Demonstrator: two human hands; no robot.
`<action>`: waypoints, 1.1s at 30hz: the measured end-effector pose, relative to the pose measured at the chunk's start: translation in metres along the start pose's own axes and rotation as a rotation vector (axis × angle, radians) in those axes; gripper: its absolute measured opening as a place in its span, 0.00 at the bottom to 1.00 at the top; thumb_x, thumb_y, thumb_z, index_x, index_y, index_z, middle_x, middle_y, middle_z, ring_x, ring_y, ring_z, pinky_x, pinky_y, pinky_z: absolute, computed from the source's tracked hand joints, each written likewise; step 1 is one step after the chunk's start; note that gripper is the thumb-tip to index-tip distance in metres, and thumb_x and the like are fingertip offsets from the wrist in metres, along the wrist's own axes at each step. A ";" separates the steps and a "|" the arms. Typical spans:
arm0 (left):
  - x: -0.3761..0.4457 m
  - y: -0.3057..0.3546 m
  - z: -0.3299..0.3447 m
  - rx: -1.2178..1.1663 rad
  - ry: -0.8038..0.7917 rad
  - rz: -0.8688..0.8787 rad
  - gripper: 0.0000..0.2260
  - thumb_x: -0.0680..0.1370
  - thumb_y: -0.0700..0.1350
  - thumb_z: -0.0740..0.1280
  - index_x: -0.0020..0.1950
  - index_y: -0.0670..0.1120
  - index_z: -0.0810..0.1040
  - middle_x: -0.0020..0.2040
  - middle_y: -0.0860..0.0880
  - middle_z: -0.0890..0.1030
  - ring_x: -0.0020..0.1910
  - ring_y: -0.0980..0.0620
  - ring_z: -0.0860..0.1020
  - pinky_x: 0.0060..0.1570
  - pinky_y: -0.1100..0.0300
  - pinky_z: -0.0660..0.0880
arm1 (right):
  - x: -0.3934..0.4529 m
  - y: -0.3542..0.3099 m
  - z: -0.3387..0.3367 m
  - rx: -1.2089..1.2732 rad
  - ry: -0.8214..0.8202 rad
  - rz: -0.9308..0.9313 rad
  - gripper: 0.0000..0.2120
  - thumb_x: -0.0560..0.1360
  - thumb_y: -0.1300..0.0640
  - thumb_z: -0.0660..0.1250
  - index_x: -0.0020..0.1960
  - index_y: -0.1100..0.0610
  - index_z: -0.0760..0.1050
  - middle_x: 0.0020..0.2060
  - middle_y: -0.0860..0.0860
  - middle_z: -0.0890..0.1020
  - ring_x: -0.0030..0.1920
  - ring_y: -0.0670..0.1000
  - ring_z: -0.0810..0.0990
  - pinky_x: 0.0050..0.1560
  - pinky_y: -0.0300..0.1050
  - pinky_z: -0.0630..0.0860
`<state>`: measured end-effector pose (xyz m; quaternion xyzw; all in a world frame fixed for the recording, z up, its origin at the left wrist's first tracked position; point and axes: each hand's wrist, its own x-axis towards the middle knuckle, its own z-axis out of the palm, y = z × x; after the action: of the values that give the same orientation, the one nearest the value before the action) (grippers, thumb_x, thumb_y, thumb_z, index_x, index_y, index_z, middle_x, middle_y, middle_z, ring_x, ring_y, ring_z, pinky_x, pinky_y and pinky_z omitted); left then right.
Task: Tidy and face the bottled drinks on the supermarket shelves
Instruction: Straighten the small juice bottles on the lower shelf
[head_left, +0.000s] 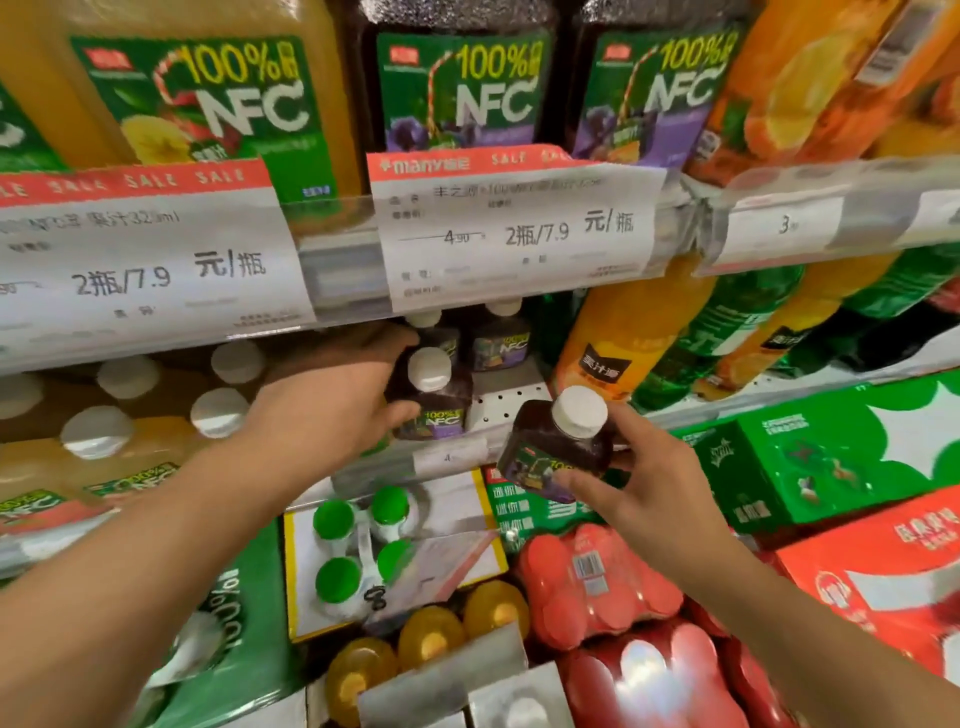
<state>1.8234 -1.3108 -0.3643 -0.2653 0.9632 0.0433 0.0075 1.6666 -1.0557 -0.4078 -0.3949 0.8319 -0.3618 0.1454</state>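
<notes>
Both hands grip small dark grape-juice bottles: the left hand (345, 400) wraps the front bottle (434, 400) standing on the middle shelf at frame centre, while the right hand (636, 486) pinches a tilted bottle (556, 449) just off the shelf edge. Two more white-capped dark bottles (501, 338) stand behind. Labels read "100% NFC"; the price tag (519, 228) above says "2瓶/7.9".

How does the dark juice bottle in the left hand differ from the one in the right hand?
The left hand grips a dark bottle standing upright on the shelf; the right hand holds the other dark bottle tilted, off the shelf in front. Both have white caps and green-purple NFC labels.
</notes>
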 end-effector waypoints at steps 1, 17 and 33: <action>0.008 0.004 0.003 -0.018 -0.002 0.027 0.28 0.76 0.61 0.70 0.73 0.57 0.66 0.70 0.49 0.74 0.65 0.42 0.75 0.60 0.50 0.76 | 0.004 -0.002 -0.001 -0.013 0.003 -0.003 0.32 0.71 0.47 0.80 0.72 0.44 0.72 0.59 0.37 0.81 0.57 0.37 0.79 0.56 0.31 0.75; 0.024 0.031 0.012 -0.047 -0.026 -0.063 0.18 0.78 0.56 0.71 0.64 0.52 0.72 0.59 0.48 0.79 0.57 0.44 0.78 0.44 0.58 0.64 | 0.089 -0.031 0.013 -0.272 -0.141 0.005 0.23 0.70 0.59 0.78 0.62 0.53 0.75 0.51 0.50 0.83 0.53 0.53 0.80 0.48 0.39 0.69; 0.030 0.028 0.016 0.001 -0.002 -0.048 0.22 0.77 0.58 0.71 0.67 0.53 0.71 0.60 0.47 0.80 0.59 0.41 0.79 0.47 0.54 0.71 | 0.127 -0.061 0.010 -0.370 -0.542 0.318 0.18 0.84 0.45 0.60 0.59 0.60 0.75 0.56 0.55 0.77 0.54 0.53 0.72 0.51 0.44 0.67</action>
<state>1.7836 -1.3005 -0.3796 -0.2884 0.9565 0.0429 0.0094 1.6233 -1.1832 -0.3653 -0.3617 0.8655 -0.0601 0.3413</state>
